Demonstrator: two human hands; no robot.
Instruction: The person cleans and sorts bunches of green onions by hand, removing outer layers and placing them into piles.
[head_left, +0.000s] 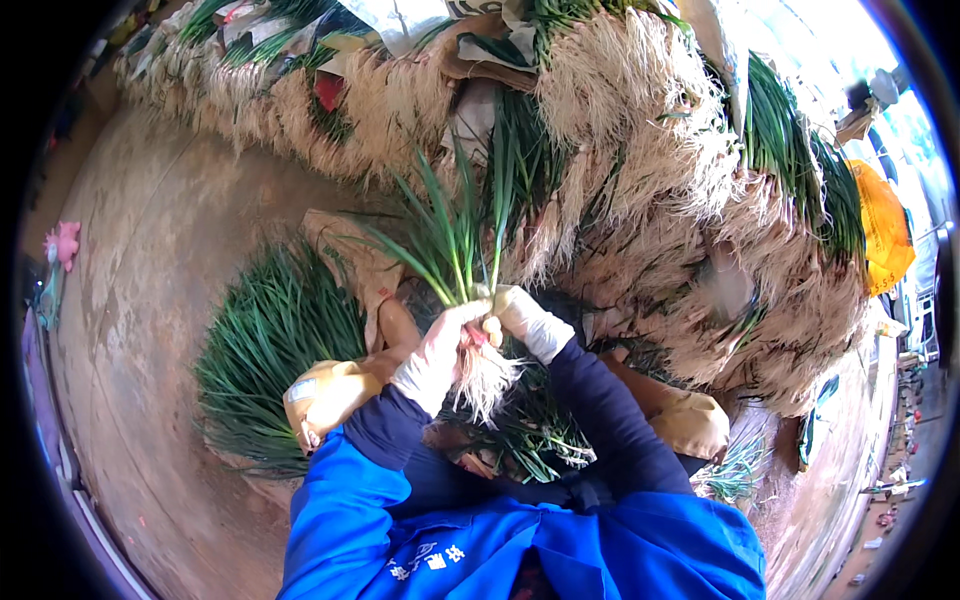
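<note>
A small bunch of green garlic (447,240) stands upright before me, its leaves fanning upward and long pale roots hanging below its reddish bases. My left hand (432,360), in a whitish glove, is closed round the lower stems. From the right, my right hand (528,318), gloved the same way, has its fingers bent against the stems on that side, closed on a stalk of the bunch. Part of its grip is hidden behind the glove. Loose leaves and trimmings (540,425) lie beneath my hands, between my knees.
A large pile of green garlic leaves (275,365) lies on the concrete floor (140,330) to my left. High stacks with roots facing out (640,100) curve along the far side and right. A yellow-orange sack (880,228) stands at the right. My covered knees (330,395) flank the work.
</note>
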